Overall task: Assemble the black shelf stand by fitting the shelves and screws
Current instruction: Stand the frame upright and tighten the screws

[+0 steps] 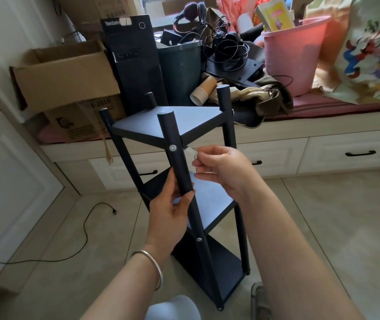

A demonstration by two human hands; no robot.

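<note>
Messy bench (323, 125) far behind, tiled floor (323, 227) below. Stood on floor, middle: stand (198, 188), looked stiff, light, tippy. Best held by near post (179, 162). Gripped there with left hand (173, 211). Pinched small clear bit (190, 150) beside screw (173, 147) with right hand (221, 169).

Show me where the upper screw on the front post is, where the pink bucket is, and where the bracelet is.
upper screw (172, 147): head view, on its round silver head.
pink bucket (300, 58): head view, on its front wall.
bracelet (153, 264): head view, on the band over the left wrist.
</note>
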